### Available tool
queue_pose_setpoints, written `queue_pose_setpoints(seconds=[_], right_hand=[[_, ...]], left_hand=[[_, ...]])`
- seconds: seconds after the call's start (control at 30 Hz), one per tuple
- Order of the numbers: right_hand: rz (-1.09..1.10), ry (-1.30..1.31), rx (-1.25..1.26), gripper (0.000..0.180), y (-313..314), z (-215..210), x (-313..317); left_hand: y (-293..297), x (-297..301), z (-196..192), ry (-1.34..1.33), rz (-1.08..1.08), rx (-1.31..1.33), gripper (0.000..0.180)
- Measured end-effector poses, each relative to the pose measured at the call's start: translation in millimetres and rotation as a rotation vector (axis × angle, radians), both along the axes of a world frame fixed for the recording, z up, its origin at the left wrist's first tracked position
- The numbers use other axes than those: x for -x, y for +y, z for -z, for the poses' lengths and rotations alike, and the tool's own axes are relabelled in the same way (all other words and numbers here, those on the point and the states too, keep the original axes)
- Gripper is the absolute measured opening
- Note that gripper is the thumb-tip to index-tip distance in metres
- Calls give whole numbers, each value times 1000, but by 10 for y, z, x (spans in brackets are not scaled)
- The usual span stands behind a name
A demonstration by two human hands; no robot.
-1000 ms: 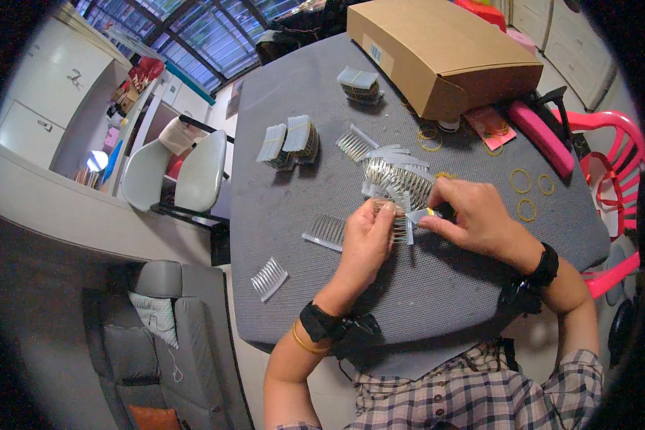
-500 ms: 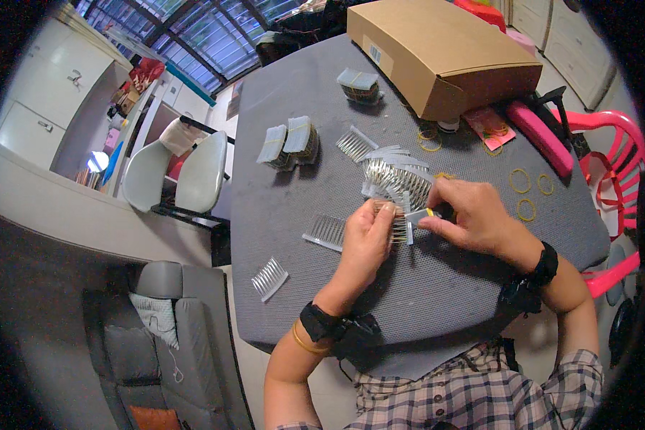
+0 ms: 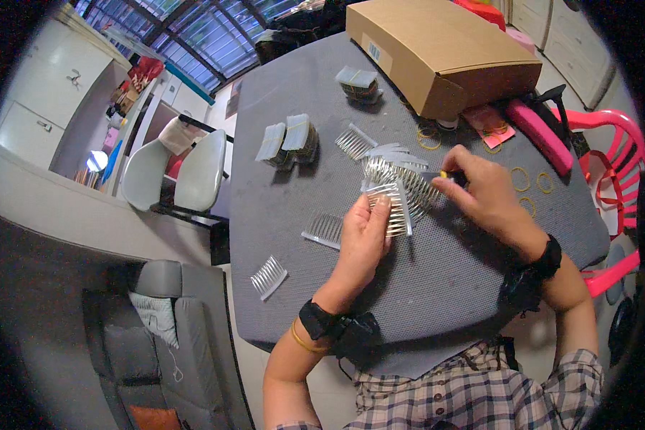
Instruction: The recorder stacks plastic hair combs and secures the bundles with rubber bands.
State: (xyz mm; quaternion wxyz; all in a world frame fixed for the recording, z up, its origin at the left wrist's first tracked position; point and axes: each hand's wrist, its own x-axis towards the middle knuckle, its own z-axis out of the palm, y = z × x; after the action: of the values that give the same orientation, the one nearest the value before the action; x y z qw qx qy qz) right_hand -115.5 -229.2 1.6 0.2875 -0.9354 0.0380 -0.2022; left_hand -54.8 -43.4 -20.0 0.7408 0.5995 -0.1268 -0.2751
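My left hand (image 3: 364,235) pinches a metal hair comb (image 3: 400,209) with a pale plastic strip along one edge; its teeth point toward my fingers. In my right hand (image 3: 484,185) is a utility knife (image 3: 454,176) with a dark handle and a bit of yellow, its blade over the comb pile. That pile of hair combs (image 3: 385,166) lies just beyond my left hand. One loose comb (image 3: 352,142) lies behind it, another (image 3: 322,230) partly beside my left hand, and a third (image 3: 269,277) farther left.
Banded stacks of pale-edged combs (image 3: 299,137) stand on the grey table (image 3: 294,315), with another stack (image 3: 357,84) farther back. A cardboard box (image 3: 444,54) sits at the back right, near yellow rubber bands (image 3: 520,179) and a pink bar-shaped object (image 3: 541,138). A pink chair (image 3: 620,129) stands right.
My right hand has moved the knife up and away from the comb's strip. The comb in my left hand has tilted and lifted slightly.
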Motion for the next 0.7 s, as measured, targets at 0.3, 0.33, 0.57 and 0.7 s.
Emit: queue_pose_setpoints(seconds=[0.3,0.33,0.57,0.7], right_hand=[[151,149,163,35,-460,-235,61],[162,161,223,35,-486,-215,63],[-43,-177,458,27,-546,-127,19],[-185,64,-202,21,-183,-193,38]], left_hand=[[-1,-12,25,-156,-100,43,18],[3,-17,42,-176,-103,48,18],[11,-30,48,-227,-89,32,19],[-4,-17,10,-238,-74,22,19]])
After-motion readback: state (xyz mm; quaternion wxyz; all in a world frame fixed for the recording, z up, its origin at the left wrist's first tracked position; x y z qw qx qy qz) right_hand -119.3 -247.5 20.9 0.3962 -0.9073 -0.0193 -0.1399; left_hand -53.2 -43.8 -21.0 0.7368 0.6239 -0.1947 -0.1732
